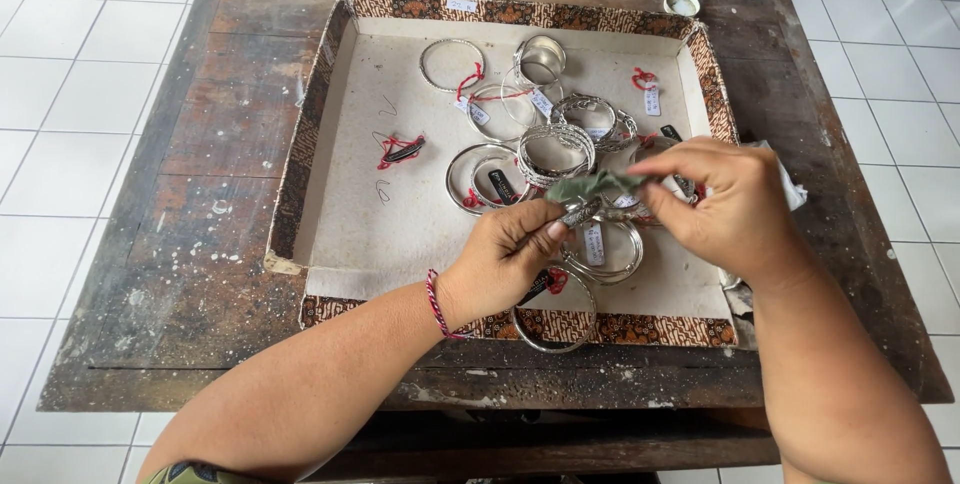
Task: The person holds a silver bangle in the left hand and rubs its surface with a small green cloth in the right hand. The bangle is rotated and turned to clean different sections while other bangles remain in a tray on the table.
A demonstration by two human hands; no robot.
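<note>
One silver bangle (578,212) pinched in the left hand (505,256), the right hand (725,206) closed on a grey-green cloth (592,187) rubbing it; perhaps a dozen tagged silver bangles (556,149) wait in the shallow batik-edged cardboard tray (330,84).

Both forearms angled in, left hand (500,259) fingers (540,224) pinched shut, right hand (725,204) fingers curled, hands nearly touching.
</note>
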